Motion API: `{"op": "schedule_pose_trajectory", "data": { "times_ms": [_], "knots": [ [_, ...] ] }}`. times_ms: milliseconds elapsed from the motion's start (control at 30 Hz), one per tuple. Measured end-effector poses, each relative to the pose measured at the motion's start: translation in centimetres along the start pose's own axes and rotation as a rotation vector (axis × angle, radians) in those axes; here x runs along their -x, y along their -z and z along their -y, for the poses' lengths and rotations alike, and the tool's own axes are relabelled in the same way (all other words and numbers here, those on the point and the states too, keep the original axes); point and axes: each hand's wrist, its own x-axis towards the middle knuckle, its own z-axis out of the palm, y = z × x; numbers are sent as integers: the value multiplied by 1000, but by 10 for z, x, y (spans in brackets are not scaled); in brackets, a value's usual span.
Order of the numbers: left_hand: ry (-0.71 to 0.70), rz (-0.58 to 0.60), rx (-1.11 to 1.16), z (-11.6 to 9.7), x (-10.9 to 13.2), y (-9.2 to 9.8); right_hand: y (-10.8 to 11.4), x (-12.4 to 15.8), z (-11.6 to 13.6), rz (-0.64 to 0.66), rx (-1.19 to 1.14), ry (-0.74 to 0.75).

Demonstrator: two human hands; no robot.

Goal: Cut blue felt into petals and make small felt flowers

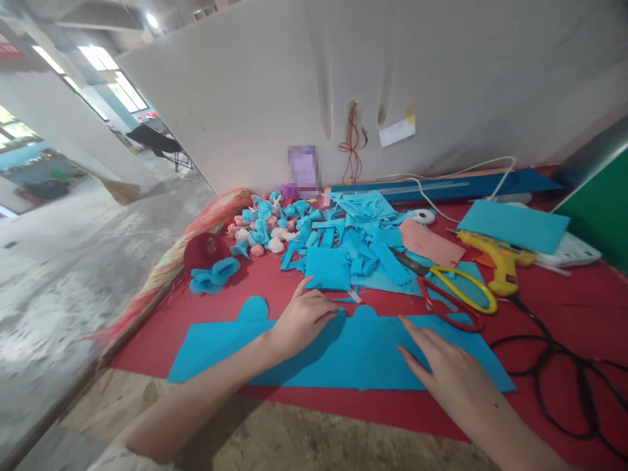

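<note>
Has the long blue sheet [343, 360] flat beneath both hands, long axis running from the left hand [303, 320], half-curled, grip impossible to tell, across to the right hand [444, 358], open and about equally near.

A whitish sleeve [131, 459] ends near the left elbow [150, 428]; a small dark spot [495, 405] marks the bare right hand's [444, 358] wrist.
</note>
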Motion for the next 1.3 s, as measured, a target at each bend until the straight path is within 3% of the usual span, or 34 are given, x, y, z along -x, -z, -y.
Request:
{"op": "schedule_pose_trajectory", "data": {
  "times_ms": [300,533,667,767,867,1000,1167,1300],
  "knots": [
    [39,55,57,-5,-5,2,-4,4,-2,113,-49,-63],
    [102,30,131,-4,-6,2,-5,5,-2,164,-45,-83],
    [197,-18,227,-6,-10,11,-4,3,-6,225,-171,-138],
    [292,-62,336,-11,-15,23,12,-9,-5,256,-464,-208],
    [349,-70,475,-22,-23,40,42,-29,4,246,-772,-238],
    [458,-88,812,-45,-36,69,82,-57,20,387,-997,-195],
    [454,-76,990,-69,-42,103,104,-82,27,392,-1167,-135],
    [429,-38,1011,-71,-40,117,108,-93,25,391,-1162,-84]
  ]
}}
